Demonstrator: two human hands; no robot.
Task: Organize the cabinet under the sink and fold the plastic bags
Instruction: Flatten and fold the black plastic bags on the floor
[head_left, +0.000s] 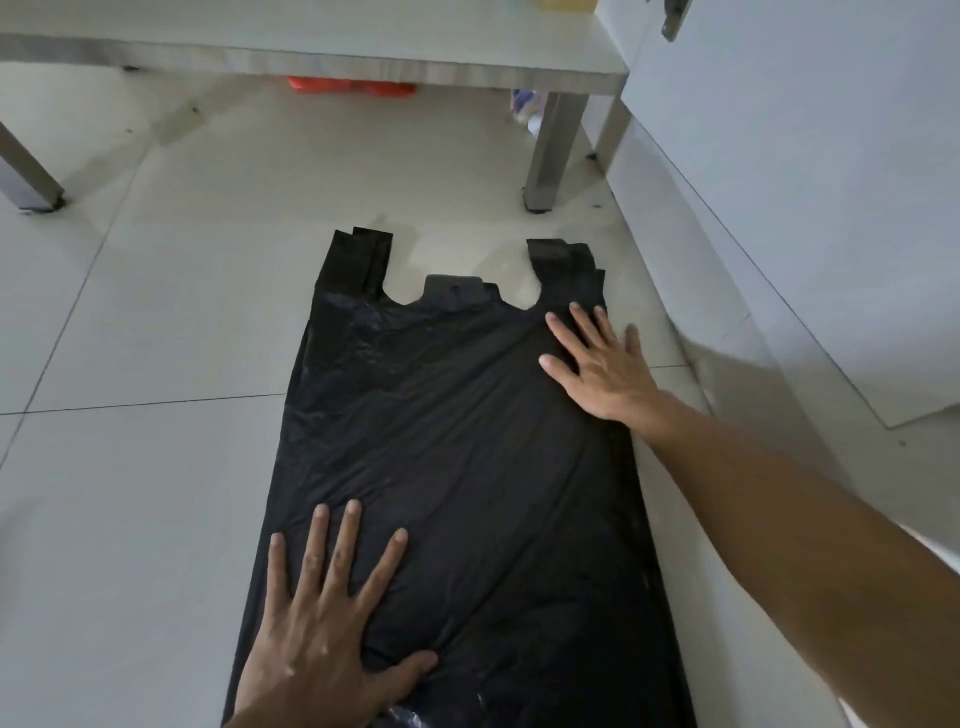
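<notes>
Floor: pale glossy tiled floor (156, 322) with thin dark grout lines; the bag lies straight on it, in front of the table.
Left hand: the left hand (317, 623) lies palm down on the near left part of the bag, fingers straight and spread, thumb out to the side. It grips nothing; it presses the plastic flat.
Bag: a large black thin plastic carrier bag (457, 467) with two loop handles lies spread lengthwise, handles pointing away toward the table and bottom end running out of view at the near edge. The surface is mostly smooth, with shallow creases fanning from each palm.
Table: a low pale grey table with square metal legs (545, 150) stands beyond the handles, well apart from both hands. Something red and something pale sit under it, too shadowed to name.
Right hand: the right hand (602, 364) rests flat on the far right part of the bag, just below the right handle, fingers extended and slightly splayed, holding nothing.
Wall side: a pale panel (805, 208) rises to the right; perhaps a cabinet or appliance door, hard to say from this angle.
Step in hand: I'd judge this the smoothing stage of the folding, air and wrinkles pushed out before any crease is made.
Next move: likely one long edge must be lifted and laid across to the other, which calls for one palm to pin the bag while the other pinches the edge, since such thin film slides on smooth tile.
</notes>
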